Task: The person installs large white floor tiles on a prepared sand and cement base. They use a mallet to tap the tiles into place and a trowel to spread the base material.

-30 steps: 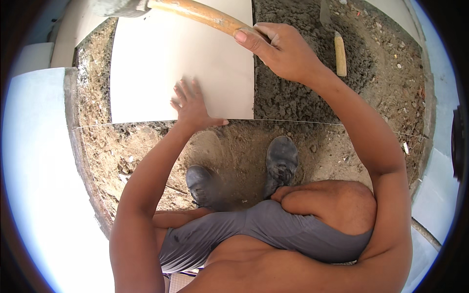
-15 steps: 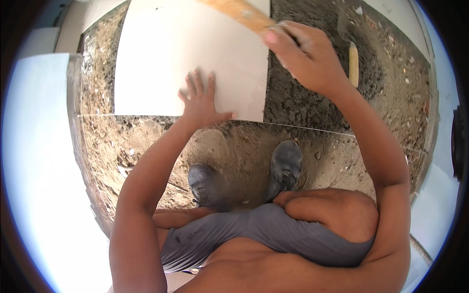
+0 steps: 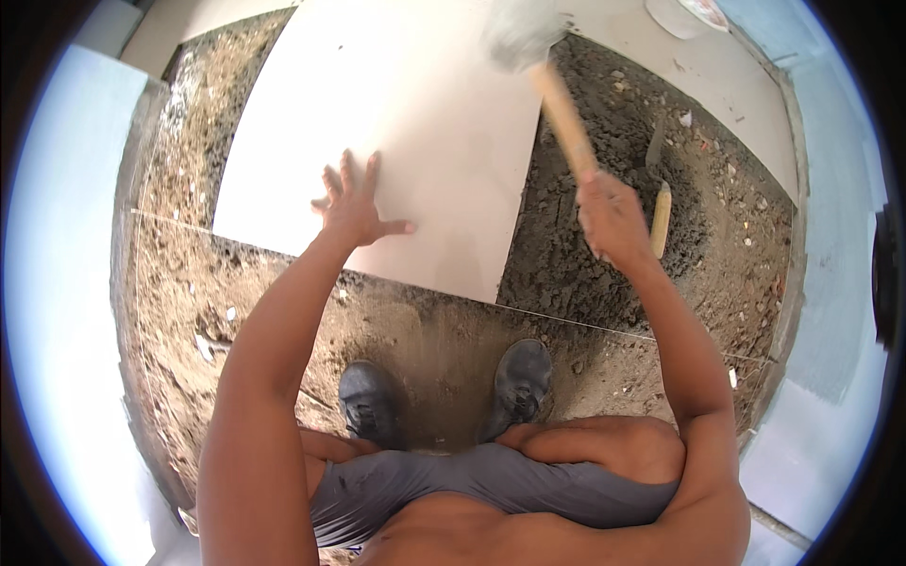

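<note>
A large pale floor tile (image 3: 444,170) lies on dark wet mortar. My left hand (image 3: 351,212) rests flat on the tile with its fingers spread, near the edge closest to me. My right hand (image 3: 612,215) is wrapped round the wooden handle of a mallet (image 3: 566,123). The mallet's grey-white head, smeared by motion, is over the tile's far right edge; whether it touches the tile I cannot tell. Beside my right hand, a trowel with a wooden handle (image 3: 661,222) lies on the mortar (image 3: 557,245), its blade partly covered.
A thin string (image 3: 604,328) runs along the tile's near edge. Laid tiles (image 3: 698,71) and a white bucket (image 3: 684,17) are at the far right. Pale blue walls (image 3: 71,283) stand on both sides. My shoes (image 3: 522,377) are on bare dirt.
My right hand has swung the mallet, bringing its head into view over the tile. My left hand sits farther in from the tile's near edge. The whole view has shifted and turned slightly.
</note>
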Available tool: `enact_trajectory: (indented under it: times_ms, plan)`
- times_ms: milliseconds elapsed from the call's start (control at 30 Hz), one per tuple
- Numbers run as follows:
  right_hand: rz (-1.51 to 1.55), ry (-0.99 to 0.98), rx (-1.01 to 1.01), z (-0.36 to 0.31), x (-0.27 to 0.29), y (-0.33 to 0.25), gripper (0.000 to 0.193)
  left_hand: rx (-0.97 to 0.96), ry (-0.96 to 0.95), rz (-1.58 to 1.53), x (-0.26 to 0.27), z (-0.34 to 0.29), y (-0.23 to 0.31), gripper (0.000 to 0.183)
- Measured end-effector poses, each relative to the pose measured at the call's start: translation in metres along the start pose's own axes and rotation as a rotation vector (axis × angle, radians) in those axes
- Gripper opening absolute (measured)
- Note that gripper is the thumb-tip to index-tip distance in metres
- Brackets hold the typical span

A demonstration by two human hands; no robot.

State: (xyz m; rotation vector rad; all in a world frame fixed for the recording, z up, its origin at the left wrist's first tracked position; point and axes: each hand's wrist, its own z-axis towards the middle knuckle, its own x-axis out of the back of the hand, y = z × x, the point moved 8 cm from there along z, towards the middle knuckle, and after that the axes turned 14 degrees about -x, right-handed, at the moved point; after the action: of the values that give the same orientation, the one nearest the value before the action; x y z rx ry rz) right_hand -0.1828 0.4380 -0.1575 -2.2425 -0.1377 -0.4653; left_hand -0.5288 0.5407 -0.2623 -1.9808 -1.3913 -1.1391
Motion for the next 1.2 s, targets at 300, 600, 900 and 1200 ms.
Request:
enact_trajectory:
  times_ms: [300, 600, 900, 1200]
  plan:
    - [-0.472, 0.180, 0.304, 0.033, -0.021, 0.048, 0.048, -0.034, -0.011, 0.023, 0.016, 0.006, 0.018, 0.139]
    - [0.457, -0.328, 0.436, -0.030, -0.054, -0.051, 0.044, -0.011, -0.124, 0.014, 0.010, -0.012, -0.088, 0.135]
    - [-0.061, -0.335, 0.213, -0.030, -0.095, -0.052, 0.045, 0.009, -0.086, -0.034, 0.005, -0.020, -0.088, 0.131]
    - [-0.345, -0.372, 0.013, -0.011, -0.107, 0.046, 0.047, -0.006, -0.079, -0.022, 0.012, -0.010, -0.072, 0.132]
